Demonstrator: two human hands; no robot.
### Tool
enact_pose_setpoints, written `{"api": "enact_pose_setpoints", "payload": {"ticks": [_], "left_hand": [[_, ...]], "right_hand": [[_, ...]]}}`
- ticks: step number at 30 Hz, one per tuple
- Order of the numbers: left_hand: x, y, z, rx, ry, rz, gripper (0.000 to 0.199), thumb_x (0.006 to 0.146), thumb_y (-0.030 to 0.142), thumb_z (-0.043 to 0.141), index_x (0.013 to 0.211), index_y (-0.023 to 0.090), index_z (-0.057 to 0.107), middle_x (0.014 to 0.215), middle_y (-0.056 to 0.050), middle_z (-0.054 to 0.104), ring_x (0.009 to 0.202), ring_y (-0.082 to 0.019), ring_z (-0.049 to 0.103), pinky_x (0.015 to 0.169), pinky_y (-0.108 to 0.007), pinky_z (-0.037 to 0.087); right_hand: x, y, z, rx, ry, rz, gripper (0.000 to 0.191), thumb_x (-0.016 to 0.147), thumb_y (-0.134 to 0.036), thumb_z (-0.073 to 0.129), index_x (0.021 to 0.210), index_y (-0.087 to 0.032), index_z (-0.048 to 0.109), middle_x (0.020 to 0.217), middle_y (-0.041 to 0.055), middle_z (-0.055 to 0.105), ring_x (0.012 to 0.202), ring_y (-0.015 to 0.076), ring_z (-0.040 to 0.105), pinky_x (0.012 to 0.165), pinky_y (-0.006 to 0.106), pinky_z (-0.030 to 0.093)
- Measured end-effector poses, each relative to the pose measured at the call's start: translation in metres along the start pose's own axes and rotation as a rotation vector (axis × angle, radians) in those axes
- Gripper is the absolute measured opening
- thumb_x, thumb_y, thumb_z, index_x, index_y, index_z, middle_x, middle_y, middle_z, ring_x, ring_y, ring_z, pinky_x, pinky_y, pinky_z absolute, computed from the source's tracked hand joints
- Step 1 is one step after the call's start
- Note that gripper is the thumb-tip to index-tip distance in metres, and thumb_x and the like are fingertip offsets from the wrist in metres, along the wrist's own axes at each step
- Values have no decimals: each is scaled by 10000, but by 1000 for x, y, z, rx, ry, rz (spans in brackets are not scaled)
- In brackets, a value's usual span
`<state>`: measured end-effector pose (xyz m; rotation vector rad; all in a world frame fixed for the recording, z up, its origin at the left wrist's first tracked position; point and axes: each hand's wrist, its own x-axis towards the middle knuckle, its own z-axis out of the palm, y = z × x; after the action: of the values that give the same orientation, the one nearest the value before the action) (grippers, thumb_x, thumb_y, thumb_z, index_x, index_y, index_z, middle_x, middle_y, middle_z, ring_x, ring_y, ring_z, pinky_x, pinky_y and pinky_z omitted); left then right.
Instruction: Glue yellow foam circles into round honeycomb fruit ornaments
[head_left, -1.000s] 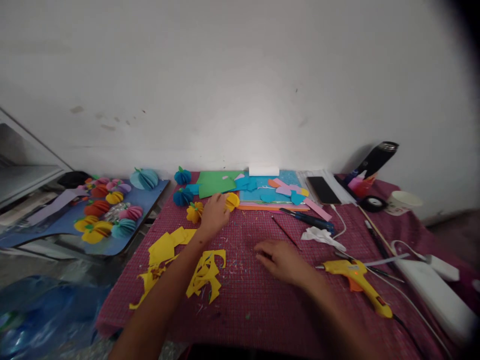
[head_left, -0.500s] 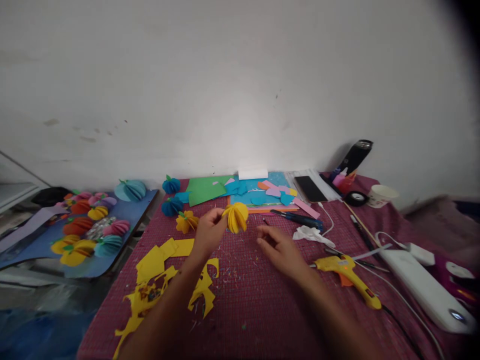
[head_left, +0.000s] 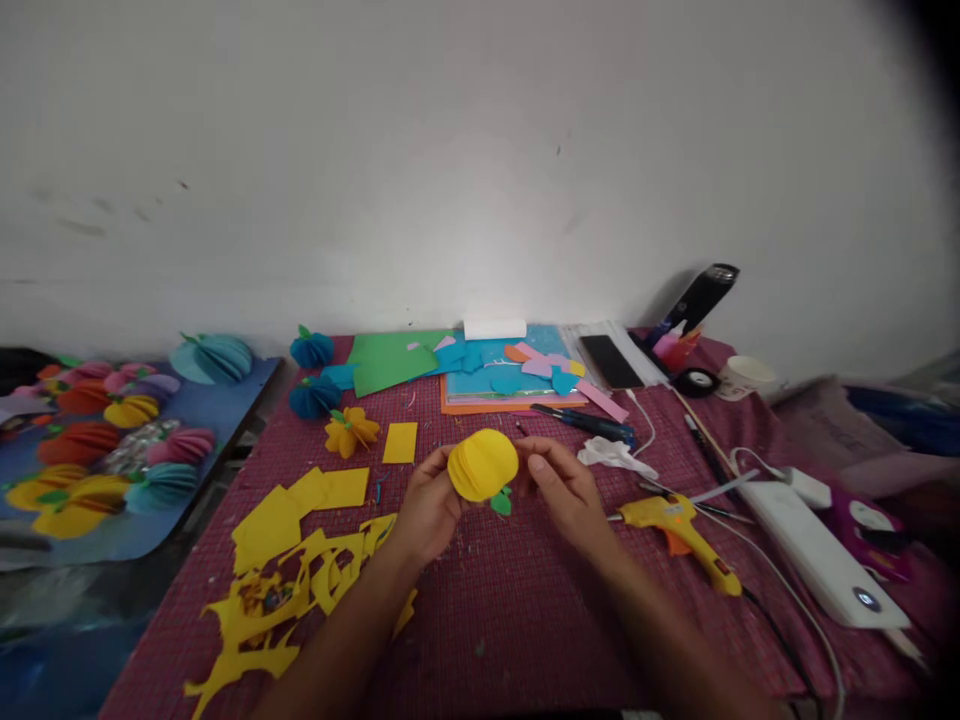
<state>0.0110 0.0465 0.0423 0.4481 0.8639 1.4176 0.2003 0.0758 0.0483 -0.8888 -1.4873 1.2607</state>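
A small yellow paper pumpkin [head_left: 484, 466], made of stacked round folds, is in my left hand [head_left: 429, 508], gripped at its left side. Its flat, round face is tilted up toward me. A green paper leaf [head_left: 502, 501] shows at its lower edge. My right hand [head_left: 562, 490] is close to the pumpkin's right side, thumb and forefinger apart; whether a fingertip touches the paper is unclear. Left of my left hand lie yellow paper pieces [head_left: 268, 530] and cut yellow scraps [head_left: 247, 632]. An orange-yellow paper flower shape [head_left: 351, 431] sits behind them.
A yellow glue gun [head_left: 679, 535] with its cord lies right of my right hand. Beyond it is a white power strip [head_left: 817, 555]. Blue pumpkins [head_left: 315, 397], green paper [head_left: 394, 362], a cutter [head_left: 585, 422] and a phone [head_left: 611, 361] lie farther back. Finished paper pumpkins cover a blue board [head_left: 251, 385] at left.
The pumpkin has turned in my left hand, from folds facing me to a flat round face, and its green leaf now shows. My right hand has come closer to it. The view has shifted.
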Motion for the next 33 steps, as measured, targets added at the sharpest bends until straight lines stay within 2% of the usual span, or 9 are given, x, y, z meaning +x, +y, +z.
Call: {"api": "enact_pose_setpoints", "payload": {"ticks": [2,6,11,15,19,23,28,30,33], "left_hand": [[1,0,-2,-44,3,-54,414,676,238,890,1008,206,645,910,0,739,703,-154,707,587,-251,587],[3,-2,-6,-86,-12,-93,420,699,173,859,1043,216,622,915,-6,750,715,-152,727,622,-251,614],[5,-5,-10,-70,2,-114,400,696,169,857,1030,202,640,894,-5,746,679,-141,712,602,-254,622],[6,-7,-9,-50,12,-144,382,697,175,853,1036,183,676,883,-13,742,678,-130,696,600,-239,610],[8,-9,-10,-49,-20,-145,310,714,169,837,995,149,707,896,-38,742,712,-130,693,675,-246,611],[8,-6,-12,-75,-81,-169,245,812,264,789,1008,141,710,890,-47,724,720,-139,683,662,-252,603],[8,-1,-11,-65,-59,-220,432,856,495,736,1124,163,669,840,-36,681,626,-142,634,524,-256,554],[8,-1,-11,-9,-20,-115,488,850,530,733,1196,203,627,830,-14,662,602,-139,610,515,-260,534],[8,-5,-13,161,48,194,370,852,470,758,1094,224,625,832,11,631,676,-122,603,594,-227,510]], "right_hand": [[0,4,0,-2,7,-9,281,1025,-410,539,1236,-253,638,845,8,651,714,165,607,653,292,498],[1,9,-2,-98,23,-121,360,980,-294,613,1340,-310,604,1085,39,653,885,181,619,775,320,520],[2,5,-9,-241,-73,-274,414,939,-193,609,1329,-329,638,1338,82,549,1059,219,612,846,357,528],[2,0,-10,-231,-131,-291,381,931,-179,600,1281,-315,668,1348,97,564,1240,277,562,943,413,512],[4,0,-8,-224,-150,-309,296,928,-170,617,1189,-281,700,1207,96,634,1108,252,628,917,409,518],[7,1,-3,-267,-138,-299,146,920,-157,630,1007,-239,713,994,62,672,929,213,654,816,352,516],[7,3,0,-306,-109,-247,114,952,-194,607,869,-218,682,839,28,672,785,180,621,725,309,479],[7,4,-1,-312,-79,-216,116,961,-218,602,871,-214,676,801,16,665,737,168,606,681,292,462],[5,4,-2,-324,-64,-181,142,973,-246,588,862,-209,669,772,9,653,705,163,595,654,287,456]]}}
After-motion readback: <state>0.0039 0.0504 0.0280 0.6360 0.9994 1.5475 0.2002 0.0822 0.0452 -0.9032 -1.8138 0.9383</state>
